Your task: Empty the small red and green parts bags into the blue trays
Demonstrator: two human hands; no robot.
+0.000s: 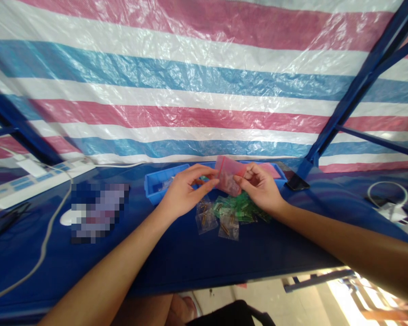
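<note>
Left forearm and right forearm: nearest the view, reaching in from both sides over the blue tabletop.
Pink bag: raised between my hands, above the loose packets; its red band is visible. Contents too blurred to identify.
Right hand: pinching the bag's right side, thumb in front, fingers curled.
Left hand: thumb and forefinger narrowly parted at the bag's left edge; I cannot tell whether they grip it.
Step in hand: two-handed handling of the bag, by my judgement, with the right hand as its support.
Handling demand: the film looks thin and slippery, so a move of the left fingers would call for a light pinch and a steady right hand.
Clear packets: flat in front of the bag, brass-coloured pieces inside.
Green packets: heaped just below my right hand, partly overlapping the clear ones.
Left blue tray: beside my left hand, small clear items inside.
Right blue tray: behind my right hand, pink material within.
Dark flat object: just right of that tray.
</note>
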